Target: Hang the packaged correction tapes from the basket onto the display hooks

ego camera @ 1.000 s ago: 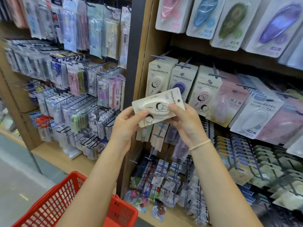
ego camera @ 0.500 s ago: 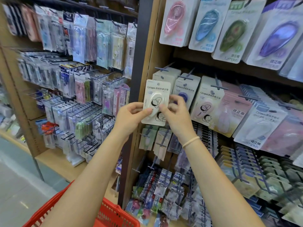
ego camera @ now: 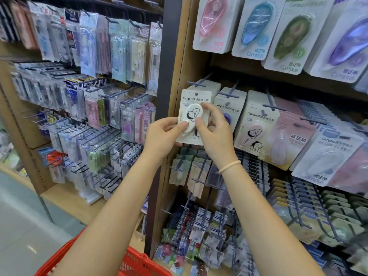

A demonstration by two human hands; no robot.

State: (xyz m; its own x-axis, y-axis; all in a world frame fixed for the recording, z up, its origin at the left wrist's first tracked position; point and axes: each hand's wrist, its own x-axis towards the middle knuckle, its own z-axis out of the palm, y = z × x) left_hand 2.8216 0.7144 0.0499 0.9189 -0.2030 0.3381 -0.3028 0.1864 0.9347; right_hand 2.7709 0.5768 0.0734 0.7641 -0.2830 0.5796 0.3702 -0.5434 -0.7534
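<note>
A cream correction tape package (ego camera: 193, 104) with a white oval tape and a cartoon figure stands upright in front of the leftmost display hook (ego camera: 198, 83). My left hand (ego camera: 165, 135) pinches its lower left edge. My right hand (ego camera: 214, 130) grips its right side, fingers curled over the tape's blister. The package's hang hole sits just below the hook's tip, in front of a stack of like packages (ego camera: 211, 87). The red basket (ego camera: 139, 262) shows at the bottom, under my left forearm.
More correction tape packs hang on hooks to the right (ego camera: 256, 124) and on the row above (ego camera: 254, 26). A wooden upright and dark post (ego camera: 169, 56) divide this bay from the pen display (ego camera: 89, 96) at left. Lower hooks (ego camera: 195, 176) hold smaller packs.
The package has turned from lying sideways to upright and has risen toward the leftmost hook. Both hands moved up and forward with it.
</note>
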